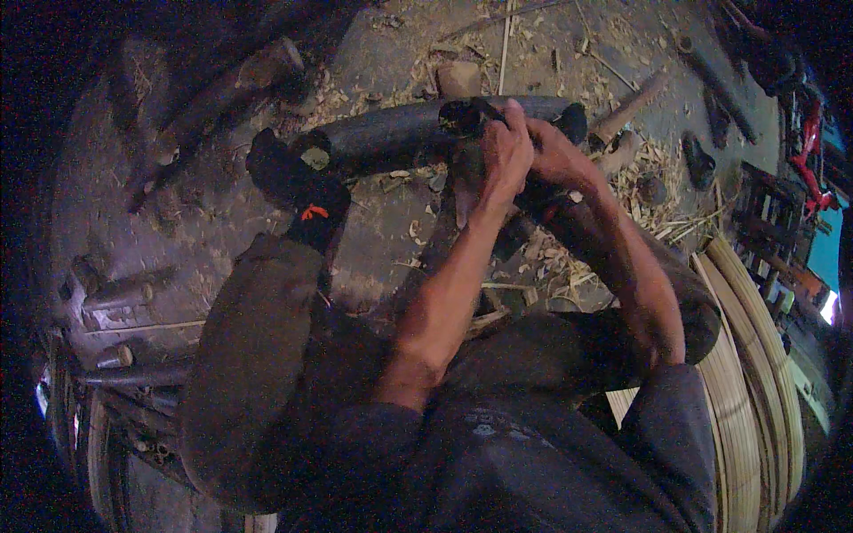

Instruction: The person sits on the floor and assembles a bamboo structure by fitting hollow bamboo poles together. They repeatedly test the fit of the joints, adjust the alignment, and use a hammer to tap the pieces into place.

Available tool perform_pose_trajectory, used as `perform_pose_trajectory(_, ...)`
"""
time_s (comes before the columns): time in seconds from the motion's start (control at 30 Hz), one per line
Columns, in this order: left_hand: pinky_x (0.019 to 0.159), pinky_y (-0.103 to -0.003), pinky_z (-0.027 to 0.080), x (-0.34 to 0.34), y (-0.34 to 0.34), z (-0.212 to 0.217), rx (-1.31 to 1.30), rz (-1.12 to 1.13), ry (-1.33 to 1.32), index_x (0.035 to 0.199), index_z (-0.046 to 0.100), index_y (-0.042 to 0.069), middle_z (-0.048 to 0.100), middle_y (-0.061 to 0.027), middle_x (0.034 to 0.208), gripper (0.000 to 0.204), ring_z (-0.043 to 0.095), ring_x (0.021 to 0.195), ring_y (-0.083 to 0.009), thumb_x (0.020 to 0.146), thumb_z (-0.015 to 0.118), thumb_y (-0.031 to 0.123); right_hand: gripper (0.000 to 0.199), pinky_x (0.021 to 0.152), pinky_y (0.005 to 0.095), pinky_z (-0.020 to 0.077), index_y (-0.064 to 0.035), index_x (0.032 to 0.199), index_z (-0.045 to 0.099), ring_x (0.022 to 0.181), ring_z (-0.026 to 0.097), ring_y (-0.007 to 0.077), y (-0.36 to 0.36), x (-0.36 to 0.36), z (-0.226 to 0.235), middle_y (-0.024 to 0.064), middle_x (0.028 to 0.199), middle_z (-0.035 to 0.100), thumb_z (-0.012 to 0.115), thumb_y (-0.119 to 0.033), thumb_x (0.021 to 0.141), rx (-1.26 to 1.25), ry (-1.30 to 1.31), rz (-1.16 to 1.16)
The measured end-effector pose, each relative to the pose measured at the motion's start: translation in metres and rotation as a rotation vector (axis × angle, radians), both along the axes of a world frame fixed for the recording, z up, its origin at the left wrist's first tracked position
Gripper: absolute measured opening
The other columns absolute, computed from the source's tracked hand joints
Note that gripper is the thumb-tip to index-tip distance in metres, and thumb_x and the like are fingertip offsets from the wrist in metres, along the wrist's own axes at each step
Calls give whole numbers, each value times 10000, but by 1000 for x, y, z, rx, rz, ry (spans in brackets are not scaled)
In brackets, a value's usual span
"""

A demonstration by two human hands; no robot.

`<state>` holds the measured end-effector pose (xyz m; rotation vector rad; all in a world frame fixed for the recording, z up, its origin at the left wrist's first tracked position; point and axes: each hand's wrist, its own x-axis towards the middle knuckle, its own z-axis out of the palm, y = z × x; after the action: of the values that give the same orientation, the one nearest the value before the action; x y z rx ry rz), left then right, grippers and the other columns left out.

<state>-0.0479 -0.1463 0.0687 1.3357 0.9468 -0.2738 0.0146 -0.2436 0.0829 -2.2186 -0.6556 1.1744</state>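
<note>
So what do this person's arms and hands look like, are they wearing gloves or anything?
No gloves: the left hand and right hand are both bare. The forearms are uncovered too, with dark grey-blue sleeves pushed up to about the elbows. No watch, rings or bands can be made out in the dim picture.

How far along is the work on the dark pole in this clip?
Done: wood shavings litter the ground, and a bundle of split strips lies at the person's right. In hand: the left hand and right hand both grip the dark pole, braced by a socked foot. What they hold against it is hidden. Left: I can't tell how much remains.
</note>
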Motion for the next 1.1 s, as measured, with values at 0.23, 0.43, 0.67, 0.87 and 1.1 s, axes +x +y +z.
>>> perform_pose_trajectory(0.23,984,-440,357,44,-12,-30,-443,669,-84,1281,330,-131,369,-307,1336,792,402,1227,-395,910,319,569,483,897,394,434,-79,1204,535,1049,577,317,45,60,26,174,1136,606,632,-264,769,-141,-132,491)
perform_pose_trajectory(0.43,1020,-431,332,11,-23,-40,-203,430,-72,1286,331,-129,363,-283,1352,871,343,1275,-385,882,306,642,521,907,367,431,-33,1224,512,1049,571,221,-4,34,-53,147,1155,608,636,-288,787,220,-68,329)
perform_pose_trajectory(0.67,898,-472,396,-45,-2,-53,214,14,47,1142,399,-188,489,-390,1119,797,485,1086,-490,907,330,570,621,965,329,376,-34,1337,413,1113,500,170,-5,-57,-77,90,1233,552,629,-293,816,562,154,-70)
perform_pose_trajectory(0.87,871,-444,439,-45,92,-36,454,-816,142,1066,584,-77,596,-268,1069,621,570,1029,-413,889,443,501,449,945,305,386,-43,1318,429,1074,506,162,96,-159,-156,73,1183,556,486,-273,938,959,216,-952)
perform_pose_trajectory(1.1,856,-432,429,-60,66,-52,364,-313,93,973,603,-97,586,-327,1001,712,570,1021,-406,898,376,574,636,899,332,429,6,1331,377,1111,518,195,45,-99,-74,132,1242,546,630,-270,817,595,-125,-236)
